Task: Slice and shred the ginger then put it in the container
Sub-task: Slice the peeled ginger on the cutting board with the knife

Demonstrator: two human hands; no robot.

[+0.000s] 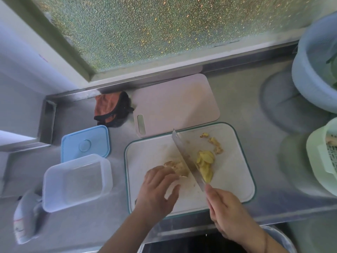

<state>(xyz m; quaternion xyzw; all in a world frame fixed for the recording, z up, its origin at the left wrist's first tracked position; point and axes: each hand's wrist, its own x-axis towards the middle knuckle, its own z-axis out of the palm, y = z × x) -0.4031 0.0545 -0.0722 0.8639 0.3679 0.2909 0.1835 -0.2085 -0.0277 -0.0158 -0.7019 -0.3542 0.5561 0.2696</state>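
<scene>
One ginger root (177, 168) lies pinned under your left hand (158, 190) — curled fingertips just left of the knife (187, 161); your right hand (226, 212) grips its handle.

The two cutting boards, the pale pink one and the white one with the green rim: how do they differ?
The pale pink cutting board lies bare, farther back; the white green-rimmed cutting board lies nearer and carries ginger. The pink one has a handle slot; no slot shows on the white one. Both lie flat on the steel counter.
</scene>
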